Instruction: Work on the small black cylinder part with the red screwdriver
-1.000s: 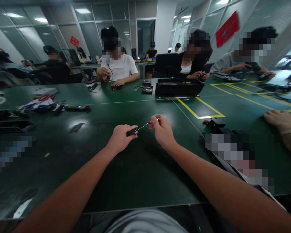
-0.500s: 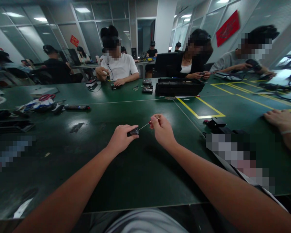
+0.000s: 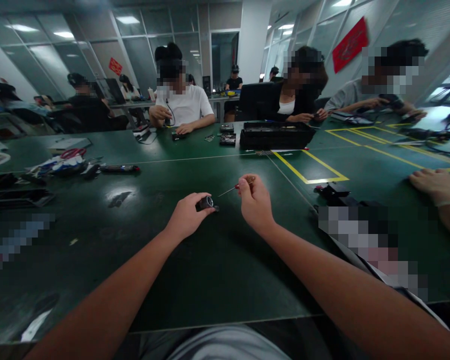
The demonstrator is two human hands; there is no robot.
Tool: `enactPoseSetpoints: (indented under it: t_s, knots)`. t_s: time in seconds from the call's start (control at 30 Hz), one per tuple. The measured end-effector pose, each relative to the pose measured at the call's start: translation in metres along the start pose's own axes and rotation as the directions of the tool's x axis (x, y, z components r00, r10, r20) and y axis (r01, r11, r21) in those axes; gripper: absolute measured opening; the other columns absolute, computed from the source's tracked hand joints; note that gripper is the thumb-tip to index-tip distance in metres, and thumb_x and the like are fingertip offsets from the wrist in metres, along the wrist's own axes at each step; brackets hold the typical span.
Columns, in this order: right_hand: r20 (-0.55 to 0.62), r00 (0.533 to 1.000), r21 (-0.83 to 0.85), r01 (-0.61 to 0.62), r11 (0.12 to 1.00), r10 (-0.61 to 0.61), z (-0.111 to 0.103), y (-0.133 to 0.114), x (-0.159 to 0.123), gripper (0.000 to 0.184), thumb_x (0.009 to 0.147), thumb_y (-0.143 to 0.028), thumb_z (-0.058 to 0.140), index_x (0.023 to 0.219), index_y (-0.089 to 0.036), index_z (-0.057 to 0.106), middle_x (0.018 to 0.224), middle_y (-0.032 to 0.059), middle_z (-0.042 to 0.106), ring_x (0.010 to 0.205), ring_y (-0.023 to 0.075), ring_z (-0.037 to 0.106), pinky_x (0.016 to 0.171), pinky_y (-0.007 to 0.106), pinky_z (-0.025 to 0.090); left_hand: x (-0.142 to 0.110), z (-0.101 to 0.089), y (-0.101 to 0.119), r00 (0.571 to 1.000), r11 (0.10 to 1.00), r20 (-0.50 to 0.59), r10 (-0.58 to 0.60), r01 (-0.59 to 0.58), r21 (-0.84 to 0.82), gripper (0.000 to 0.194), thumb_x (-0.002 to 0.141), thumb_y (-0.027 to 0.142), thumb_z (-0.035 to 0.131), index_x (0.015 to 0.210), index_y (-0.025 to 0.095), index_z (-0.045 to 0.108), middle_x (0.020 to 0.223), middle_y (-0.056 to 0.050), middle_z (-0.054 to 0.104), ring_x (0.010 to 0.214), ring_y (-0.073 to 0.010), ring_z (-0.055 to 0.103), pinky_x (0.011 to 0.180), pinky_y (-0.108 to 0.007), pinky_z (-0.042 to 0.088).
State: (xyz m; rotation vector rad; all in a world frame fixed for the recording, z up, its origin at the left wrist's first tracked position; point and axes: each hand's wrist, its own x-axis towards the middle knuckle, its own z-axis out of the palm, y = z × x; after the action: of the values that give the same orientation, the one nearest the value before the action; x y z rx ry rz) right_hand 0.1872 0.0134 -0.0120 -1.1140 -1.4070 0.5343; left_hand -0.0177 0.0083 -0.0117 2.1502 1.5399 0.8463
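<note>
Cylinder (image 3: 205, 203), short, black, likely light and stiff: left hand (image 3: 186, 216) grasps its sides, correctly. Right hand (image 3: 255, 201) pinches thin red-collared metal tool (image 3: 236, 187).

The screwdriver (image 3: 237, 187) in the right hand (image 3: 258, 202) is just right of the part (image 3: 207, 202) in the left hand (image 3: 185, 215). Behind them, a box (image 3: 276, 137) sits on the worktop (image 3: 225, 280), with a pile (image 3: 69, 161) left of it.

left hand (image 3: 185, 215) and right hand (image 3: 257, 202) bare; forearms (image 3: 135, 272) bare; grey garment (image 3: 228, 345) at lap, curved folds, paler streaks.
</note>
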Motion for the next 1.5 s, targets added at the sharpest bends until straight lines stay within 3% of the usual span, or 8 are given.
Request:
enactPoseSetpoints:
  t_s: [0.17, 0.43, 0.53, 0.7, 0.87, 0.97, 1.23, 1.5]
  knots:
    - [0.013, 1.0, -0.002, -0.017, 1.0, 0.017, -0.001, -0.001, -0.001, 0.021, 0.101, -0.041, 0.047, 0.101, -0.023, 0.059, 0.088, 0.0032, 0.067, 0.078, 0.0188, 0.063, 0.072, 0.035, 0.05, 0.0, 0.001, 0.0, 0.999, 0.999, -0.029, -0.019, 0.017, -0.049, 0.032, 0.084, 0.022, 0.074, 0.116, 0.021, 0.067, 0.114, -0.005, 0.07, 0.104, -0.0226, 0.065, 0.093, -0.038, 0.052]
    - [0.039, 0.999, 0.009, -0.008, 1.0, 0.008, -0.001, 0.0, 0.0, 0.022, 0.101, -0.042, 0.048, 0.099, -0.024, 0.06, 0.087, 0.0025, 0.067, 0.079, 0.0188, 0.062, 0.072, 0.035, 0.049, 0.001, -0.001, -0.004, 0.997, 0.999, 0.061, -0.044, 0.046, -0.026, 0.047, 0.097, 0.026, 0.053, 0.143, 0.019, 0.049, 0.135, -0.013, 0.061, 0.12, -0.0257, 0.06, 0.103, -0.043, 0.049]
    - [0.042, 0.999, -0.009, -0.017, 1.0, 0.017, -0.001, -0.002, -0.001, 0.022, 0.101, -0.042, 0.047, 0.099, -0.025, 0.059, 0.086, 0.0024, 0.066, 0.078, 0.0189, 0.062, 0.072, 0.035, 0.048, 0.001, 0.001, -0.004, 0.992, 0.998, 0.114, -0.045, 0.04, 0.046, 0.046, 0.093, 0.034, 0.061, 0.137, 0.02, 0.054, 0.131, -0.013, 0.063, 0.116, -0.0278, 0.062, 0.098, -0.043, 0.05]
    - [0.047, 0.999, -0.01, -0.022, 1.0, 0.023, -0.001, -0.003, 0.0, 0.022, 0.101, -0.043, 0.048, 0.097, -0.024, 0.059, 0.085, 0.0024, 0.066, 0.077, 0.0189, 0.062, 0.072, 0.034, 0.047, 0.0, 0.007, 0.003, 0.975, 0.961, 0.218, -0.028, -0.033, 0.273, 0.024, 0.092, 0.034, 0.064, 0.112, 0.021, 0.068, 0.11, -0.009, 0.069, 0.104, -0.029, 0.064, 0.087, -0.042, 0.051]
    - [0.035, 0.999, 0.007, -0.003, 1.0, 0.003, 0.0, -0.002, 0.002, 0.021, 0.1, -0.042, 0.048, 0.095, -0.024, 0.059, 0.083, 0.0014, 0.065, 0.074, 0.018, 0.061, 0.071, 0.034, 0.046, 0.001, 0.016, 0.012, 0.983, 0.896, 0.184, -0.012, -0.071, 0.438, 0.038, 0.099, 0.032, 0.051, 0.135, 0.02, 0.06, 0.118, -0.013, 0.066, 0.107, -0.0299, 0.063, 0.086, -0.041, 0.052]
    - [0.046, 0.999, 0.007, -0.011, 1.0, 0.011, 0.0, -0.001, 0.002, 0.023, 0.101, -0.043, 0.047, 0.095, -0.024, 0.058, 0.083, 0.0014, 0.065, 0.074, 0.018, 0.061, 0.069, 0.033, 0.046, 0.004, 0.022, 0.014, 0.982, 0.867, 0.189, -0.008, -0.087, 0.49, 0.042, 0.101, 0.038, 0.049, 0.136, 0.02, 0.061, 0.115, -0.014, 0.066, 0.104, -0.0306, 0.063, 0.079, -0.04, 0.052]
    - [0.071, 0.997, -0.014, -0.003, 1.0, 0.004, 0.0, -0.001, 0.001, 0.021, 0.101, -0.041, 0.047, 0.095, -0.024, 0.058, 0.08, 0.0005, 0.063, 0.073, 0.0178, 0.059, 0.07, 0.033, 0.045, 0.014, 0.018, 0.007, 0.982, 0.914, 0.187, -0.018, -0.059, 0.401, 0.028, 0.099, 0.037, 0.05, 0.108, 0.023, 0.073, 0.102, -0.009, 0.069, 0.094, -0.027, 0.064, 0.074, -0.036, 0.05]
    - [0.092, 0.995, -0.009, -0.036, 0.999, 0.037, -0.003, -0.003, 0.002, 0.021, 0.101, -0.041, 0.047, 0.096, -0.024, 0.058, 0.082, 0.0014, 0.065, 0.075, 0.0184, 0.06, 0.072, 0.034, 0.045, 0.017, -0.008, -0.016, 0.994, 0.995, 0.07, -0.08, 0.075, 0.071, 0.027, 0.094, 0.043, 0.057, 0.102, 0.023, 0.074, 0.103, -0.008, 0.074, 0.093, -0.025, 0.066, 0.081, -0.037, 0.05]
